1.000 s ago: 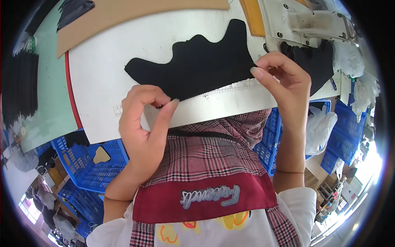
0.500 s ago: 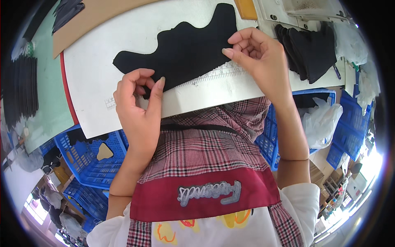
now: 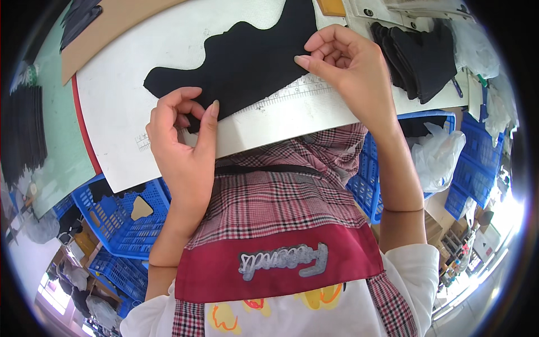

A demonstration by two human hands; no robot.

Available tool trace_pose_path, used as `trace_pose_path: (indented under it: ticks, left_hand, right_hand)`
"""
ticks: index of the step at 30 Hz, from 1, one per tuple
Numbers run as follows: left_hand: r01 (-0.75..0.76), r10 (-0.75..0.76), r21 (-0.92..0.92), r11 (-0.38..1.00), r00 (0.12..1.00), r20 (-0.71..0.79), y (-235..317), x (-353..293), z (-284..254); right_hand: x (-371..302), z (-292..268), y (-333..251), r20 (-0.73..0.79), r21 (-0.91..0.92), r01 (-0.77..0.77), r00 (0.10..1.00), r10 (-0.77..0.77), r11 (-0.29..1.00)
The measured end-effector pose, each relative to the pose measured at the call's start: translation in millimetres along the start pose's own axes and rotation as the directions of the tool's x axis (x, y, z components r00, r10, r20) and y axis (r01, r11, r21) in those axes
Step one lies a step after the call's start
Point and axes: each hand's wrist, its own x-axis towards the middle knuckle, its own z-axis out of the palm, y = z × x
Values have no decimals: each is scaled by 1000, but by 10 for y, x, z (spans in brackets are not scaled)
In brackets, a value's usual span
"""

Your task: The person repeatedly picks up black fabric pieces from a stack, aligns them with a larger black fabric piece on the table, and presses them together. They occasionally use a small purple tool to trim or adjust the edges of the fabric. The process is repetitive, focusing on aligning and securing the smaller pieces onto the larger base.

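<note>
A black fabric cut-out with a wavy far edge lies flat on the white work surface, its straight near edge along a printed ruler scale. My left hand rests at its near left corner, fingers bent over the cloth, thumb apart from the forefinger. At the right end is my right hand: thumb and forefinger tips touch the cloth with a small gap between them, and the other fingers curl in. Neither hand lifts the fabric. My palms hide part of its edge.
Stacked black fabric pieces lie on the right, beside a pen. Blue baskets stand below the table at left and right, a clear plastic bag in the right one. Brown cardboard borders the far left.
The whole view has shifted slightly, so table, fabric and hands appear a little further up and left. Both hands keep their places on the fabric.
</note>
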Motion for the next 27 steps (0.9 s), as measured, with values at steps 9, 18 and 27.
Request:
trace_pose_path:
  ticks: [9, 18, 27]
  left_hand:
    - [1, -1, 50, 999, 1000, 8, -6, 6, 28]
    - [-592, 453, 258, 763, 776, 439, 193, -32, 325]
    - [-585, 410, 410, 700, 799, 440, -310, -235, -153]
  right_hand:
    - [-31, 0, -47, 10, -80, 15, 1000, -15, 997]
    - [11, 33, -123, 82, -149, 41, 996, -29, 988]
    - [-655, 555, -307, 341, -438, 585, 810, -477, 682]
